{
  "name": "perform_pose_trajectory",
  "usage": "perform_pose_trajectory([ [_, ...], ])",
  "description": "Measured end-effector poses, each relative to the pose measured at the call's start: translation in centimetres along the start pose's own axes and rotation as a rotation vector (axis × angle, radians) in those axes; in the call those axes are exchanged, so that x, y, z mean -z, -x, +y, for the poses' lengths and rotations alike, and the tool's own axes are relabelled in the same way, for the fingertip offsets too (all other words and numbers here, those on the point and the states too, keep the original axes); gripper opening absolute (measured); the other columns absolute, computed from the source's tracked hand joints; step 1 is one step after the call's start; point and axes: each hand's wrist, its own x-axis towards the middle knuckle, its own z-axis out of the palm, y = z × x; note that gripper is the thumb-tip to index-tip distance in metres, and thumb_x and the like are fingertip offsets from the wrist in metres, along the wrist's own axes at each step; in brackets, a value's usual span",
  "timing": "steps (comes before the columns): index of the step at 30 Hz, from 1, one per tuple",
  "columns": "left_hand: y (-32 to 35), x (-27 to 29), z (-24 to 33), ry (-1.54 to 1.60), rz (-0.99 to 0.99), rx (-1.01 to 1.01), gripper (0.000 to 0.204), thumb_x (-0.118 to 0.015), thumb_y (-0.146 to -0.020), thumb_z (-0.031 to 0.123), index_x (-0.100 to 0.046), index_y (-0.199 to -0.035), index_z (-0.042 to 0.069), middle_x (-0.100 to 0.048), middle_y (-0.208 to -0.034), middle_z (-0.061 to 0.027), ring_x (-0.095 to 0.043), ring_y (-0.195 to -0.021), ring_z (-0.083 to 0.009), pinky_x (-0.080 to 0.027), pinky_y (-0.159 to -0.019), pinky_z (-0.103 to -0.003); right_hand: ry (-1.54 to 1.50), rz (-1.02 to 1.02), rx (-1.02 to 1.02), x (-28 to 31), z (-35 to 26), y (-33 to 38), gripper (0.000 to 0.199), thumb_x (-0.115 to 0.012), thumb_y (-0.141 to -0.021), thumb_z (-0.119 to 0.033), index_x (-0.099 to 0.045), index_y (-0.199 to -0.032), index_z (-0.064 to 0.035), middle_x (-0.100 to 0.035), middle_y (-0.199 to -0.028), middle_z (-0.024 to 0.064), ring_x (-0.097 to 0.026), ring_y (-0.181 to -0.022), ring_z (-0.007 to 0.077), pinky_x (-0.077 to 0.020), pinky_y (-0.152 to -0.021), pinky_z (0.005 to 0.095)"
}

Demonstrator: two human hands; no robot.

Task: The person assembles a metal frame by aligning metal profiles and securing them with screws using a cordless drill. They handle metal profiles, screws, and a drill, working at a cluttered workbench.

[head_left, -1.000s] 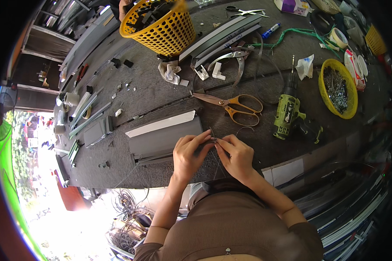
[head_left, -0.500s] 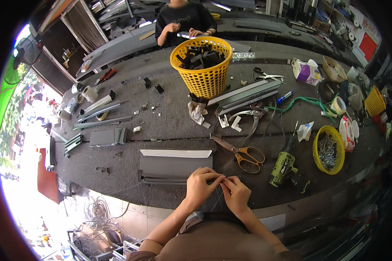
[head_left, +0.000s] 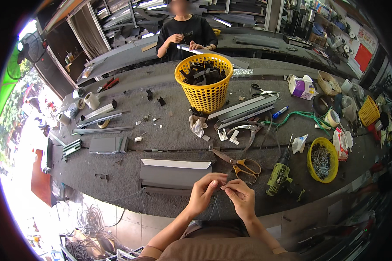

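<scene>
Both of my hands are close together in front of me, at the table's near edge. My left hand (head_left: 203, 193) has its fingers stretched forward and slightly blurred, the thumb apart from them. In my right hand (head_left: 241, 198), thumb and fingertips pinch a thin thread (head_left: 214, 205); pale strands hang down between the hands. Just beyond my left hand lies a flat dark grey panel (head_left: 174, 175) with a white strip (head_left: 176, 164) along its far side. Orange-handled scissors (head_left: 237, 163) lie past my right hand, blades pointing away to the left.
A yellow basket (head_left: 204, 96) of black parts stands mid-table. To the right are a green cordless drill (head_left: 279, 176) and a yellow bowl (head_left: 310, 165) of screws. Grey profiles (head_left: 244, 109) lie behind the scissors. Across the table, another person (head_left: 185, 35) handles a strip.
My hands have parted slightly, and the left fingers have lifted and straightened from their pinch. The view has tilted up a little, showing more of the person opposite.
</scene>
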Motion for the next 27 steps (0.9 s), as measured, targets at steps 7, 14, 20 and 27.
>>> perform_pose_trajectory([
  [7,-0.8,-0.5,-0.3,-0.111,-0.247,-0.317,0.058,-0.083,-0.084,0.007,-0.062,-0.138,0.003,-0.067,-0.128,-0.0128,-0.068,-0.1,-0.0162,-0.056,-0.088,-0.031,0.157,0.049,0.243,0.7,-2.7,-1.4,0.008,-0.074,-0.091,0.001,-0.078,-0.098,-0.0014,-0.069,-0.099,0.0052,-0.065,-0.086,0.0141,-0.0527,-0.071,0.0287],
  [14,-1.6,1.0,2.4,-0.291,-0.35,-0.545,0.026,-0.081,-0.08,0.008,-0.083,-0.105,0.016,-0.068,-0.128,-0.0063,-0.067,-0.088,-0.0152,-0.058,-0.074,-0.029,0.181,-0.141,0.027,2.4,-1.6,-1.0,0.006,-0.071,-0.095,-0.008,-0.074,-0.095,-0.0026,-0.069,-0.088,0.0021,-0.061,-0.08,0.0113,-0.0484,-0.065,0.0275],
  [20,-0.5,1.4,5.5,-0.907,-0.282,-0.832,0.029,-0.085,-0.061,0.017,-0.081,-0.09,0.023,-0.072,-0.116,0.0035,-0.067,-0.089,-0.0183,-0.059,-0.075,-0.033,-0.382,-0.314,-0.689,2.5,-1.1,-0.7,0.025,-0.047,-0.111,-0.025,-0.057,-0.102,-0.0044,-0.068,-0.082,0.01,-0.058,-0.05,0.009,-0.0303,-0.037,0.0184],
  [27,1.5,2.1,5.3,-0.895,-0.341,-0.55,0.013,-0.074,-0.081,0.016,-0.077,-0.094,0.014,-0.067,-0.126,-0.0012,-0.065,-0.103,-0.0209,-0.056,-0.088,-0.036,-0.247,-0.192,-0.534,1.3,-1.5,0.1,0.018,-0.054,-0.109,-0.019,-0.053,-0.097,-0.0058,-0.058,-0.064,0.0005,-0.047,-0.046,0.0032,-0.0313,-0.04,0.0198],
])
